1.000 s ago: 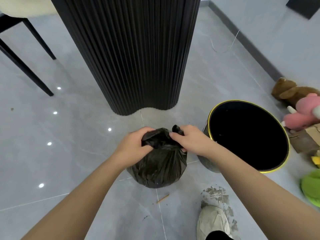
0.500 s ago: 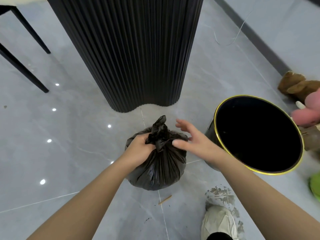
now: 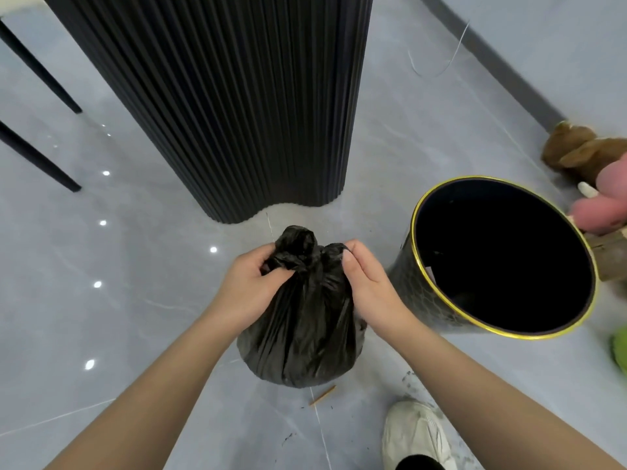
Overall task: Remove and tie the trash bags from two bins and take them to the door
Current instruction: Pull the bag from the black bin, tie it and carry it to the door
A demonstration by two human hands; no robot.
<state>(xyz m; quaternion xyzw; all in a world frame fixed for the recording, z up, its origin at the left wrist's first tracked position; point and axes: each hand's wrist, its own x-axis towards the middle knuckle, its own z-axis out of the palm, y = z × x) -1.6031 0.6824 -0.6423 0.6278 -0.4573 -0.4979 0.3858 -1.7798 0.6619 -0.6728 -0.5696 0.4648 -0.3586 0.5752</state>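
Observation:
A full black trash bag (image 3: 302, 337) stands on the grey tile floor in the middle of the view, its neck gathered into a bunched top (image 3: 298, 244). My left hand (image 3: 252, 286) grips the bag's neck from the left. My right hand (image 3: 368, 286) pinches the plastic on the right side of the neck. To the right stands a black bin with a gold rim (image 3: 420, 212), with no bag showing in it.
A tall black ribbed column (image 3: 230, 106) rises just behind the bag. Chair legs (image 3: 37, 157) stand at far left. Plush toys (image 3: 590, 161) and a green item lie by the right wall. My white shoe (image 3: 417, 435) and a small stick (image 3: 322, 395) are near the bag.
My right hand, open beside the neck half a second ago, has closed on the bag again. Both hands now hold the plastic on either side of the bunched top.

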